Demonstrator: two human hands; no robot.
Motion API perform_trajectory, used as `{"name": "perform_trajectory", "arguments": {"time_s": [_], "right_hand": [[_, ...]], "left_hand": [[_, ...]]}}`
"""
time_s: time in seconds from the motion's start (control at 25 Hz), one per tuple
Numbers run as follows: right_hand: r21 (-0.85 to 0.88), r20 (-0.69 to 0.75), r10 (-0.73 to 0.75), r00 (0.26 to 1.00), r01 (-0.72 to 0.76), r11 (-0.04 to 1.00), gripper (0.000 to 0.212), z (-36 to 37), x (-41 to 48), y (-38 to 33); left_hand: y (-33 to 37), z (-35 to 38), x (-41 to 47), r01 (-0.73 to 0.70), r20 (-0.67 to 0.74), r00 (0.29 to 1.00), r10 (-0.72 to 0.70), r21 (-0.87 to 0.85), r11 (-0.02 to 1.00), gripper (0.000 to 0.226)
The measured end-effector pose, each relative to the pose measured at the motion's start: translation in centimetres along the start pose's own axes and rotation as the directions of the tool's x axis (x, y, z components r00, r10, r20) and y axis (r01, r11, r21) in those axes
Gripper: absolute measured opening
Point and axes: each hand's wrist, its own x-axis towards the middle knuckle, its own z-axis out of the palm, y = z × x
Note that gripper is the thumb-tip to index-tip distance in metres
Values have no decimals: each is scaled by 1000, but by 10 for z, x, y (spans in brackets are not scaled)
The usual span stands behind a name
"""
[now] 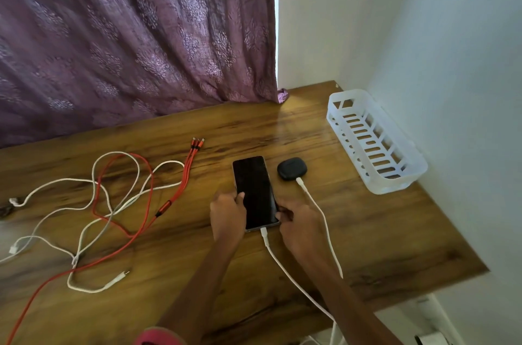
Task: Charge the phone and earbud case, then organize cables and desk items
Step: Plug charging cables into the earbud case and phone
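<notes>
A black phone [254, 189] lies face up on the wooden desk [367, 231], its screen dark. A white cable [285, 268] is plugged into its near end. My left hand [227, 216] holds the phone's left edge, thumb on the screen. My right hand [300, 224] grips its lower right corner. Just right of the phone sits a black earbud case [291, 168] with a second white cable [319, 211] plugged into its near side. Both cables run off the desk's front edge.
A tangle of white cables [84, 231] and a red multi-tip cable [169, 203] spreads over the desk's left half. A white slotted plastic basket [395, 183] stands by the right wall. A purple curtain [127, 33] hangs behind the desk.
</notes>
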Motion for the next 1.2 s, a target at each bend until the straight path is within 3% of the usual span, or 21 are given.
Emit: {"name": "perform_trajectory", "arguments": {"time_s": [0.24,0.32,0.44,0.52,0.64,0.76,0.92,1.08,1.2], "right_hand": [[46,-21,-51,998,52,998,27,3,-5,0],[91,-73,-61,995,68,994,25,-2,-15,3],[131,-171,-63,983,86,988,27,-12,-41,13],[151,-283,-27,959,72,986,27,-21,-67,21],[107,-528,-23,849,94,990,25,-32,-112,38],[65,-657,41,753,2,998,21,-30,-157,70],[128,-738,266,620,-258,958,23,-20,-212,134],[42,-699,401,592,-526,850,40,-11,-227,206],[-179,-620,427,658,-649,739,63,-7,-225,260]], "left_hand": [[5,-4,-15,-43,-71,996,55,171,984,30],[13,-4,-32,-164,-89,976,196,287,944,36],[25,3,-56,-416,-13,899,437,285,864,42],[31,8,-76,-591,74,802,592,238,771,40],[33,14,-112,-826,227,564,794,155,542,48],[29,21,-137,-945,333,328,884,106,311,48],[43,42,-156,-999,432,7,902,43,-14,52],[73,72,-159,-978,487,-144,861,61,-198,60],[75,100,-161,-971,514,-192,836,24,-238,65]]}}
